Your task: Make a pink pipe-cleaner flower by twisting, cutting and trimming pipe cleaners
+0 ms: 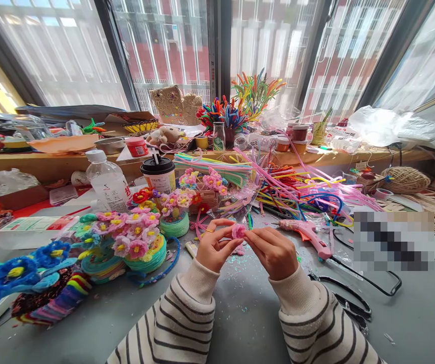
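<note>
While both hands meet over a grey table (240, 313), craft goods crowd it from side to side. Far left lie blue flowers (20, 265) made of fuzzy wire. Just right of them stand small pots of pink flowers (136, 237) on coiled green bases, with a clear bottle (108, 183) and a lidded cup (158, 174) behind. At centre, the left hand (214, 246), a ring on one finger, pinches a small pink flower (238, 231) between thumb and fingertips, closed tight on it. The right hand (274, 251) grips the same flower from the other side, its fingers curled shut around it, so the flower sits between the two hands, just above the table. Both sleeves are striped. Behind the hands spreads a loose heap of coloured wires (296, 189). Right of the hands lies a pink glue gun (310, 235), its black cord looping on. Far right sits a ball of twine (406, 179).
</note>
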`<state>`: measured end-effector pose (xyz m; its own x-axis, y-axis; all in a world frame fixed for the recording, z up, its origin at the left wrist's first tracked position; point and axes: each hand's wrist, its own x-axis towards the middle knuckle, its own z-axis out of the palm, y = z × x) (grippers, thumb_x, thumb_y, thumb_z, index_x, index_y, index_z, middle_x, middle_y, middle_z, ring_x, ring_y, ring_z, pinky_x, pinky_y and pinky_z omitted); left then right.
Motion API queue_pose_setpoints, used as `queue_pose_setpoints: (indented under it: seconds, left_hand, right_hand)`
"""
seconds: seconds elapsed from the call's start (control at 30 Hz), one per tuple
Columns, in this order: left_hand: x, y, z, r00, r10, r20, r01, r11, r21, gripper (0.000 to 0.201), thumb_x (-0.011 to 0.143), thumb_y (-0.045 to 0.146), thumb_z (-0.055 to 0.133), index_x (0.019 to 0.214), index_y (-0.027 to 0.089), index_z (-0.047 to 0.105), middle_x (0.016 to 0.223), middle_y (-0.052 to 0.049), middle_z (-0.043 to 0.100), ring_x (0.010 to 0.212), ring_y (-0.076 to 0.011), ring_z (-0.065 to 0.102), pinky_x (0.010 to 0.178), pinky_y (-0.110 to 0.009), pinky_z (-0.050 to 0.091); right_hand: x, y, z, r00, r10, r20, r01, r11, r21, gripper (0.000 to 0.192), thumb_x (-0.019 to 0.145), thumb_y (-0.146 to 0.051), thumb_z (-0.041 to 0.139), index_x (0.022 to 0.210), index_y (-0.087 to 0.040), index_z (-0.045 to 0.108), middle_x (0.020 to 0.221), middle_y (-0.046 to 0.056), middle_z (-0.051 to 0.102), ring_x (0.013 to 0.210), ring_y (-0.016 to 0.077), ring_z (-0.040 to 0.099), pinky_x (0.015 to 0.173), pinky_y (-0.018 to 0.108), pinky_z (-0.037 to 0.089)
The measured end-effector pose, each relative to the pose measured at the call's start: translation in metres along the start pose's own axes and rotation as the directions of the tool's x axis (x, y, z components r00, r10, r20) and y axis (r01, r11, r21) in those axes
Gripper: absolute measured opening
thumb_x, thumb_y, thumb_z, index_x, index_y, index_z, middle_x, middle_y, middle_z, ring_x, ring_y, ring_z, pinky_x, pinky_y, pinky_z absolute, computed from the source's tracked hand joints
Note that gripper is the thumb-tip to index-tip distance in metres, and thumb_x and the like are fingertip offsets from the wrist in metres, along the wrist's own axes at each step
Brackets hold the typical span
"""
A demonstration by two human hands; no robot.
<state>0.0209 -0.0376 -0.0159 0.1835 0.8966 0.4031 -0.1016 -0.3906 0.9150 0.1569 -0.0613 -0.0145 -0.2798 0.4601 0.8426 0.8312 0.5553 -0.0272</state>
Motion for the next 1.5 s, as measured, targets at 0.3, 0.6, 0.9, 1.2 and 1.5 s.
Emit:
queue_pose_setpoints:
  seconds: [0.3, 0.6, 0.9, 1.2, 1.5]
  left_hand:
    - [-0.0005, 0.0017, -0.0003, 1.000, -0.008, 0.027, 0.008, 1.000, -0.003, 0.017, 0.058, 0.024, 0.058, 0.073, 0.016, 0.060, 0.087, -0.004, 0.042, 0.073, -0.0136, 0.052, 0.056, -0.026, 0.052]
    - [0.0026, -0.0022, -0.0049, 0.998, 0.027, 0.058, -0.025, 0.999, -0.033, 0.018, 0.061, 0.017, 0.056, 0.079, 0.017, 0.060, 0.087, -0.004, 0.044, 0.081, -0.0146, 0.050, 0.068, -0.027, 0.048]
    - [0.0040, -0.0002, -0.0042, 0.996, 0.022, 0.091, -0.019, 0.999, -0.032, 0.019, 0.060, 0.014, 0.056, 0.079, 0.015, 0.059, 0.088, -0.005, 0.044, 0.082, -0.0142, 0.049, 0.071, -0.026, 0.046]
    - [0.0005, 0.0012, 0.0009, 0.999, -0.043, 0.027, 0.046, 0.991, -0.130, 0.022, 0.059, 0.017, 0.057, 0.082, 0.015, 0.056, 0.077, -0.002, 0.054, 0.068, -0.0113, 0.055, 0.062, -0.022, 0.047]
    - [0.0002, -0.0007, 0.0005, 0.995, -0.103, -0.001, 0.101, 0.982, -0.156, 0.021, 0.056, 0.016, 0.060, 0.077, 0.013, 0.057, 0.072, -0.003, 0.059, 0.066, -0.0121, 0.056, 0.061, -0.022, 0.047]
  right_hand:
    - [-0.0008, -0.0006, -0.0005, 1.000, 0.011, 0.005, -0.011, 1.000, -0.010, 0.015, 0.073, -0.016, 0.047, 0.081, -0.016, 0.060, 0.067, 0.003, 0.061, 0.060, 0.0109, 0.052, 0.058, 0.021, 0.040]
    - [0.0026, -0.0013, -0.0056, 0.985, 0.171, 0.029, -0.173, 0.967, 0.186, 0.015, 0.070, -0.022, 0.051, 0.081, -0.017, 0.060, 0.071, 0.004, 0.060, 0.067, 0.0134, 0.052, 0.062, 0.024, 0.042]
    - [0.0028, 0.0011, -0.0038, 0.985, 0.175, -0.003, -0.171, 0.965, 0.198, 0.023, 0.072, -0.015, 0.048, 0.093, -0.017, 0.056, 0.083, 0.005, 0.058, 0.077, 0.0144, 0.050, 0.070, 0.028, 0.041]
    - [0.0024, 0.0005, -0.0029, 0.991, 0.132, 0.005, -0.132, 0.987, 0.091, 0.014, 0.071, -0.017, 0.049, 0.081, -0.013, 0.058, 0.073, 0.005, 0.058, 0.071, 0.0135, 0.051, 0.066, 0.024, 0.041]
    - [0.0052, 0.0003, -0.0029, 0.997, 0.047, 0.053, -0.045, 0.998, -0.047, 0.012, 0.073, -0.018, 0.047, 0.079, -0.013, 0.057, 0.072, 0.006, 0.058, 0.069, 0.0143, 0.051, 0.062, 0.024, 0.040]
